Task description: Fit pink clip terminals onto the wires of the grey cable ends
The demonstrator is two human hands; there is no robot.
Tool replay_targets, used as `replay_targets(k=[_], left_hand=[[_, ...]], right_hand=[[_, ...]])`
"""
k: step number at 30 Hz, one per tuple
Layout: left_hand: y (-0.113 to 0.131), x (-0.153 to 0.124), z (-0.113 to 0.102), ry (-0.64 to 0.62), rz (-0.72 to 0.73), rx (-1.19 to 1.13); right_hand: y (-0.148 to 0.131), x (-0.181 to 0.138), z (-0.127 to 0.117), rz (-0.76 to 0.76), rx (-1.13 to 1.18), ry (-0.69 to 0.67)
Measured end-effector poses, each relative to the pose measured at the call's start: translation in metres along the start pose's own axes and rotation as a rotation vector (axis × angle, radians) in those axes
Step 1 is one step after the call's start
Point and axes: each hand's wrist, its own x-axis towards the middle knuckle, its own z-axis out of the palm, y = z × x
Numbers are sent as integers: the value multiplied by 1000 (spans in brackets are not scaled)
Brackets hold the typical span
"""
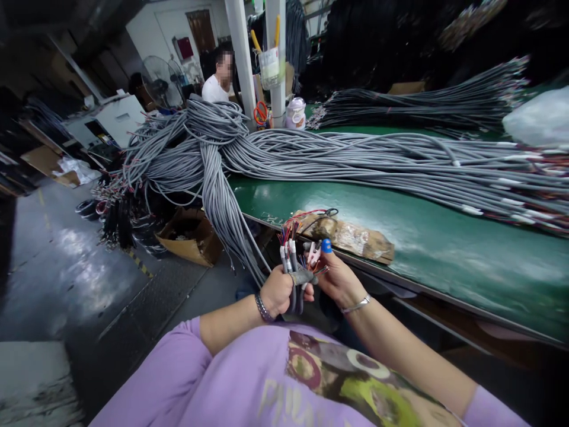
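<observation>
My left hand (278,290) is closed round a small bundle of grey cables (290,264) held upright, their stripped coloured wire ends fanning out at the top. My right hand (336,277) pinches at those wire ends with a small pink tool or clip (313,253) between its fingers; one fingertip wears a blue cap (326,245). Both hands hover just in front of the near edge of the green table (400,237). A bracelet sits on each wrist.
A huge heap of long grey cables (338,157) lies across the table and spills over its left end towards a cardboard box (191,237) on the floor. A brown taped pad (351,235) lies at the table edge. A person (217,83) sits at the back by a fan (162,83).
</observation>
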Motion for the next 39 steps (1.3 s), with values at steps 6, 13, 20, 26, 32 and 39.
replay_targets(k=[6,13,20,26,32,39], left_hand=[[-3,-3,-3,7,11,10],[-2,-18,-3,51,60,-9],[-4,-16,1,101,120,-58],[1,-10,6,105,91,-71],[3,-7,8,134,62,-75],[-1,-5,6,121,44,-53]], right_hand=[[1,-2,-1,-15,42,70],[-6,-13,-4,99,86,-25],[-2,-14,-3,30,38,8],[7,-11,-4,-243,-102,171],[12,-9,-1,-55,-133,-7],[10,-2,-1,37,74,39]])
